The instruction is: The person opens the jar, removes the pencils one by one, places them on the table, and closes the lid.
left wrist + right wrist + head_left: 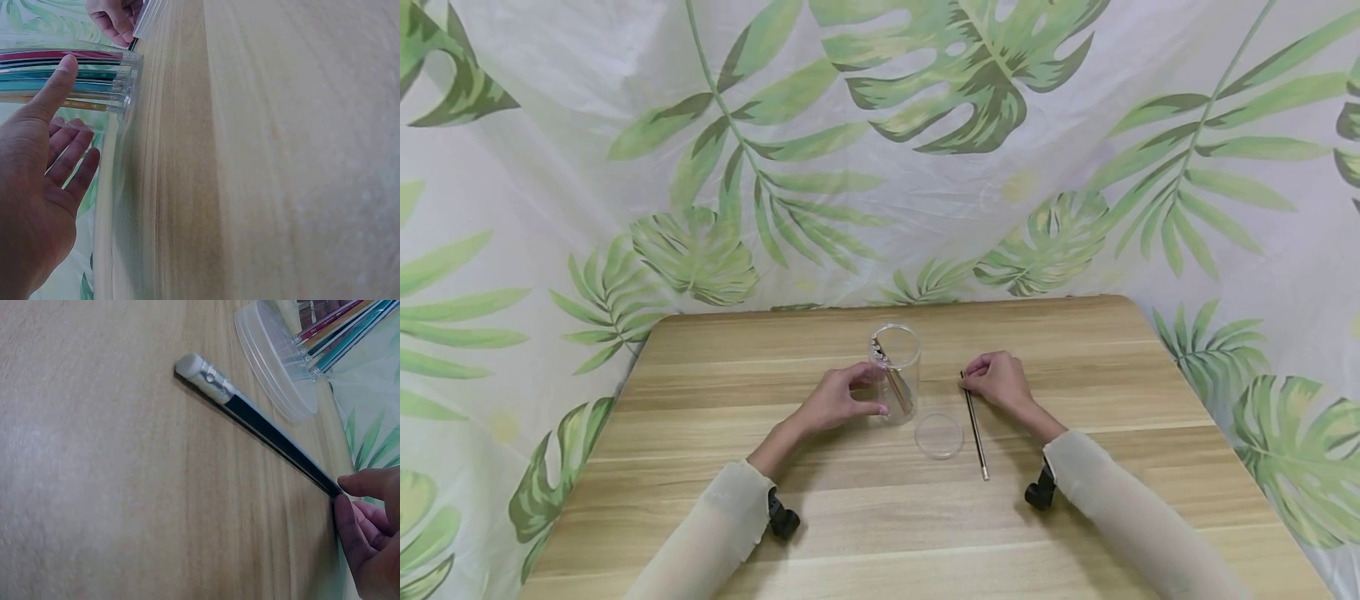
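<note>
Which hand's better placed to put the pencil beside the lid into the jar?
Likely the right hand: it pinches one end of the pencil, while the left hand is around the jar and could steady it.

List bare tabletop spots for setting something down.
Free on the wooden tabletop: between both sleeves, person-side of the clear lid and black pencil; left of the left grip; right of the right grip. Crowded: the middle, where the clear jar of pencils, lid and black pencil sit close together.
</note>
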A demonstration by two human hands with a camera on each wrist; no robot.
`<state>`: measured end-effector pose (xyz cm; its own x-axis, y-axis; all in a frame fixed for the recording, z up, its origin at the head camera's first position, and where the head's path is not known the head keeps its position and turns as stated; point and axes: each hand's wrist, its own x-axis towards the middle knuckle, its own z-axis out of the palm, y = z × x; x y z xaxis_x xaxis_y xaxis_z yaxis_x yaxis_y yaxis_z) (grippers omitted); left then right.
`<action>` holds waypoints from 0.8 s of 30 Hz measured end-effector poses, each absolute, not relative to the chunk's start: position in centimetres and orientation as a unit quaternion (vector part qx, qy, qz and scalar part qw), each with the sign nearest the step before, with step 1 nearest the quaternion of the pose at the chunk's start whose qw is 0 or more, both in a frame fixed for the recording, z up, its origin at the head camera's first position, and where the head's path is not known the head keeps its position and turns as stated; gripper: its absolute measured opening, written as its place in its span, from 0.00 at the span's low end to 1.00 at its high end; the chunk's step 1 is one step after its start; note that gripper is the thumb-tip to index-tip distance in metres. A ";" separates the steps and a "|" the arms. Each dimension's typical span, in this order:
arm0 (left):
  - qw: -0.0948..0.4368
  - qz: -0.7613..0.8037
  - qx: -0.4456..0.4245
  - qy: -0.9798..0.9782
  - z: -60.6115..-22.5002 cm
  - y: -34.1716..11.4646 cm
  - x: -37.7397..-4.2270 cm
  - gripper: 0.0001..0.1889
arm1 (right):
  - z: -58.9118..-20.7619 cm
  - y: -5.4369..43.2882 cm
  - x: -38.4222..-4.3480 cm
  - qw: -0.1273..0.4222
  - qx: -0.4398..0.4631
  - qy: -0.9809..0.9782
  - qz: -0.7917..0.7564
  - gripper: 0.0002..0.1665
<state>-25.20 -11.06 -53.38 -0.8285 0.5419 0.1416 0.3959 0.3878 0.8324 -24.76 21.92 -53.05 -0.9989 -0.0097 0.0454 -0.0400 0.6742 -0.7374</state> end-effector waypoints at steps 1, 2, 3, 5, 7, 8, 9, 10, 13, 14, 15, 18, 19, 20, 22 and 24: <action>0.077 0.475 0.282 0.830 -53.4 -11.1 -25.2 0.34 | -53.1 22.0 -24.8 0.016 0.014 -0.913 0.407 0.09; 0.077 0.475 0.283 0.830 -53.5 -11.1 -25.2 0.34 | -53.1 22.0 -24.8 0.011 0.012 -0.911 0.413 0.09; 0.077 0.474 0.283 0.830 -53.5 -11.1 -25.2 0.34 | -53.1 22.1 -24.8 0.006 0.010 -0.907 0.420 0.10; 0.079 0.474 0.281 0.831 -53.5 -11.1 -25.3 0.34 | -53.1 22.2 -24.8 -0.005 0.007 -0.901 0.434 0.11; 0.080 0.475 0.281 0.830 -53.5 -11.1 -25.2 0.34 | -53.1 22.4 -24.8 -0.014 0.002 -0.893 0.449 0.12; 0.080 0.475 0.282 0.830 -53.5 -11.1 -25.2 0.34 | -53.0 22.5 -24.8 -0.018 -0.001 -0.890 0.455 0.12; 0.080 0.475 0.282 0.830 -53.4 -11.1 -25.2 0.34 | -53.0 22.6 -24.8 -0.021 -0.003 -0.887 0.461 0.13; 0.080 0.475 0.282 0.830 -53.4 -11.1 -25.2 0.34 | -52.9 22.7 -24.8 -0.023 -0.005 -0.885 0.466 0.13; 0.079 0.475 0.283 0.829 -53.5 -11.1 -25.2 0.34 | -52.7 22.9 -24.8 -0.028 -0.010 -0.878 0.477 0.16; 0.079 0.476 0.285 0.828 -53.5 -11.1 -25.2 0.34 | -52.5 23.0 -24.8 -0.028 -0.011 -0.877 0.480 0.17; 0.079 0.477 0.287 0.827 -53.5 -11.1 -25.2 0.34 | -52.3 23.1 -24.8 -0.029 -0.011 -0.875 0.483 0.18; 0.078 0.479 0.292 0.824 -53.4 -11.0 -25.2 0.34 | -51.7 23.3 -24.8 -0.030 -0.004 -0.866 0.499 0.20; 0.077 0.480 0.293 0.823 -53.4 -11.0 -25.2 0.34 | -51.5 23.3 -24.8 -0.031 0.001 -0.861 0.508 0.20; 0.075 0.479 0.294 0.824 -53.4 -11.0 -25.1 0.34 | -51.3 23.4 -24.8 -0.032 0.005 -0.856 0.516 0.20; 0.070 0.479 0.297 0.823 -53.4 -11.0 -25.1 0.34 | -50.9 23.4 -24.8 -0.035 0.016 -0.846 0.532 0.21; 0.067 0.479 0.300 0.822 -53.4 -11.0 -25.1 0.34 | -50.5 23.5 -24.8 -0.041 0.025 -0.835 0.548 0.22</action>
<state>-25.08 -11.01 -53.40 -0.8109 0.5576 0.1779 0.4299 0.3612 0.8275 -24.79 23.53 -50.51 -0.9954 -0.0865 -0.0404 0.0026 0.3977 -0.9175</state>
